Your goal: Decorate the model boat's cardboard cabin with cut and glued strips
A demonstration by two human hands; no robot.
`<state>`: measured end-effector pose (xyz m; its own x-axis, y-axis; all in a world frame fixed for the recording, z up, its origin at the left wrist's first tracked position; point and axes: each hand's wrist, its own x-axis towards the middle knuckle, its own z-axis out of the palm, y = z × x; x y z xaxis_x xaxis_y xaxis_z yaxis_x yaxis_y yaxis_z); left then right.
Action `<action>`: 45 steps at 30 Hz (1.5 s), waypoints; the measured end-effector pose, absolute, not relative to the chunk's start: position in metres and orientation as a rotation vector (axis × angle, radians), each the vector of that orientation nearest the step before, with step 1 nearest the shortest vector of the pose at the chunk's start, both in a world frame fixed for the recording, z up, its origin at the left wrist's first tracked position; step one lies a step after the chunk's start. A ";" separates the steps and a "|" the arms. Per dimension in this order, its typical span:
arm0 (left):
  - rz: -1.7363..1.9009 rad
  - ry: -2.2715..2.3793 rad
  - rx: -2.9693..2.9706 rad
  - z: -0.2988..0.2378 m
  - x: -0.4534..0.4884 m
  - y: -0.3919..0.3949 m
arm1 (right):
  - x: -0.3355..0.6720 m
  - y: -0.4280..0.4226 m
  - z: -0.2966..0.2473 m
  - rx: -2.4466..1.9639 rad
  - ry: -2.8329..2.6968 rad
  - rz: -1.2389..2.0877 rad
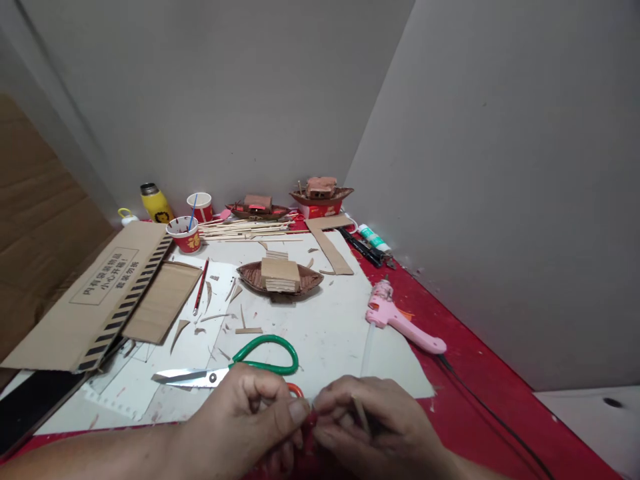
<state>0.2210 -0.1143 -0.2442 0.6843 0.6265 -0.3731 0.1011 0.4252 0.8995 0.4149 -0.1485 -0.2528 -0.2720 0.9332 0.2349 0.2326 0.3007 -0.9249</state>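
My left hand [255,417] is closed in a pinch near the table's front edge; what its fingertips hold is too small to make out. Close beside it, my right hand [373,420] is closed too, with a thin tan strip [359,415] showing between its fingers. Just beyond my left hand lie scissors [213,378] with a green handle; part of them is hidden behind the hand. A small brown model boat [250,277] with a cardboard cabin roof [281,271] rests on the white paper further away, apart from both hands.
A pink glue gun [405,323] with a cord lies to the right. Cardboard pieces [95,287], a red pencil [201,287] and scattered scraps lie left. Behind are paper cups [185,235], a yellow bottle [156,203], thin sticks [245,230] and two more model boats [257,208].
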 end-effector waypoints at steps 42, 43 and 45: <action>0.274 0.667 0.878 -0.252 0.222 -0.118 | 0.420 -0.149 -0.259 -1.023 -1.889 0.957; 0.293 0.662 0.825 -0.256 0.222 -0.117 | 0.421 -0.150 -0.259 -1.006 -1.894 0.970; 0.296 0.639 0.763 -0.263 0.223 -0.114 | 0.423 -0.152 -0.260 -1.016 -1.866 1.015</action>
<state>0.2230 -0.1144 -0.2633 0.7737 0.4679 -0.4272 -0.0227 0.6942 0.7194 0.4229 -0.1523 -0.2596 -0.3881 0.8887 0.2439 0.2780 0.3652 -0.8884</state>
